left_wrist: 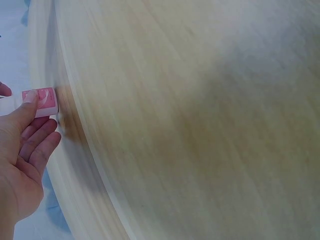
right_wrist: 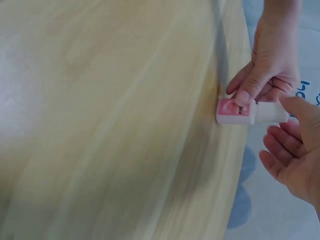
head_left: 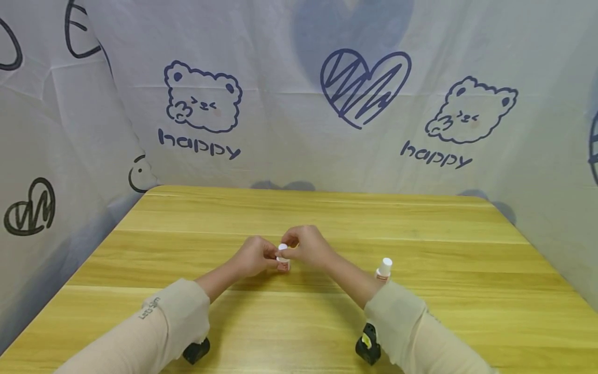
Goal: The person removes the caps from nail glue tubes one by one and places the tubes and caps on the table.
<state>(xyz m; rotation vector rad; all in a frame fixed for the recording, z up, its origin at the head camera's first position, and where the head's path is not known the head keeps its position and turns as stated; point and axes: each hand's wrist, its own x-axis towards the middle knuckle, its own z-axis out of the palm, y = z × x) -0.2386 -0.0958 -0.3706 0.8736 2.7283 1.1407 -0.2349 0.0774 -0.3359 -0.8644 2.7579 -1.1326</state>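
Left hand (head_left: pixel 256 257): thumb on the pink label (right_wrist: pixel 230 107) of a small white bottle (head_left: pixel 283 267), fingers on the opposite side; body pinched. Right hand (head_left: pixel 309 247): thumb and fingers pinching the white cap (right_wrist: pixel 270 113) of the same bottle, remaining fingers loosely bent. Bottle upright, cap on top, base at the bench (head_left: pixel 280 327) surface, toward the middle of the scene. Second bottle (head_left: pixel 385 266), also white-capped, upright to the right, just beyond the right forearm; lower part hidden by the right sleeve (head_left: pixel 397 317). Both sleeves pale, cuffs rolled; lettering on the left sleeve (head_left: pixel 179 314). Black device (head_left: pixel 369 345) under the right cuff, another under the left. Bench top yellow wood grain. Far side: pale fabric (head_left: pixel 280 150) printed with bears, hearts and "happy".
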